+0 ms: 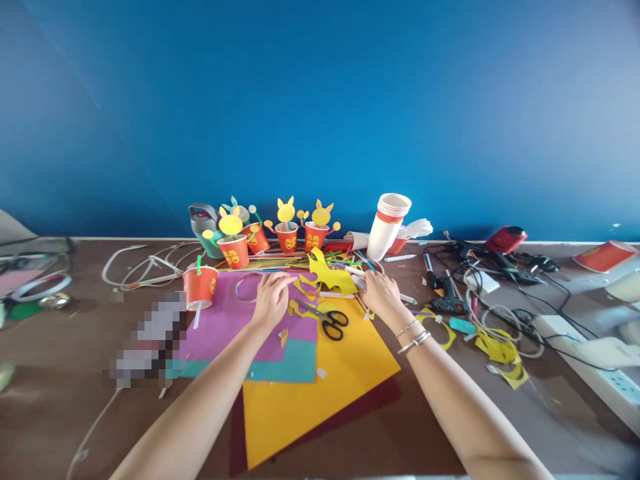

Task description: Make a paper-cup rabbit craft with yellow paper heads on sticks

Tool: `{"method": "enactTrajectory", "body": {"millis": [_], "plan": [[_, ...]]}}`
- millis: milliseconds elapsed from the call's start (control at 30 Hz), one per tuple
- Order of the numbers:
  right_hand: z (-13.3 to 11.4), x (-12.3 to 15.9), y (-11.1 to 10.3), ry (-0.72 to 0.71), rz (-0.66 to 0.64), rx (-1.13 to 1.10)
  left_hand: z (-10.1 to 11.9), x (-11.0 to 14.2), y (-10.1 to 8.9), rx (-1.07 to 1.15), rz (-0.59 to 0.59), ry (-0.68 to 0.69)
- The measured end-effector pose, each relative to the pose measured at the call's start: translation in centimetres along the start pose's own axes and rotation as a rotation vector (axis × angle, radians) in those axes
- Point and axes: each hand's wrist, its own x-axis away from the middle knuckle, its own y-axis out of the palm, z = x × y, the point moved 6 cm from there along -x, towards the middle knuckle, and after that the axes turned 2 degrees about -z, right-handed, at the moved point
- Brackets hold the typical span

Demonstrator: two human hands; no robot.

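Observation:
My left hand [273, 297] hovers over the purple paper [233, 333], beside a roll of tape [245, 288]. Its fingers stretch out loosely to the right and nothing shows in them. My right hand [381, 293], with bracelets at the wrist, reaches down among pens and paper scraps; its fingers are bent around something pale that I cannot make out. Between the hands lie a cut yellow paper scrap [333, 273] and black-handled scissors [334, 325]. Under them spreads an orange-yellow sheet [320, 407], with a teal sheet [295, 363] overlapping it.
Red paper cups with yellow animal-head figures [287, 227] stand along the blue wall. A red cup with straws [200, 287] is at left, near a blurred-out device [150, 340]. A tall cup stack [387, 227], a glue gun [447, 297], tangled cables and a power strip [615, 380] occupy the right.

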Motion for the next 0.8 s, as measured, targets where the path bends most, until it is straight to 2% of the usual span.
{"method": "enactTrajectory", "body": {"millis": [167, 233, 433, 533, 633, 733, 800], "plan": [[0.2, -0.1, 0.5, -0.021, 0.014, 0.031, 0.9, -0.4, -1.2, -0.062, 0.019, 0.003], [0.1, -0.1, 0.6, -0.031, 0.011, 0.035, 0.6, -1.0, -2.3, -0.119, 0.028, -0.015], [-0.1, 0.2, 0.2, 0.022, -0.019, 0.031, -3.2, -3.0, -6.7, -0.283, 0.034, -0.183], [-0.3, 0.2, 0.2, -0.005, -0.019, 0.034, -4.8, -2.6, -8.5, -0.364, -0.014, -0.274], [-0.3, 0.3, 0.3, -0.022, 0.000, 0.043, -4.9, -1.4, -10.4, -0.489, -0.008, -0.295], [-0.2, 0.5, 0.3, -0.022, -0.001, 0.051, -5.7, 0.1, -13.1, -0.599, 0.127, -0.454], [-0.2, 0.6, 0.1, -0.020, 0.000, 0.065, -7.3, 1.1, -14.3, -0.616, 0.136, -0.647]]}}
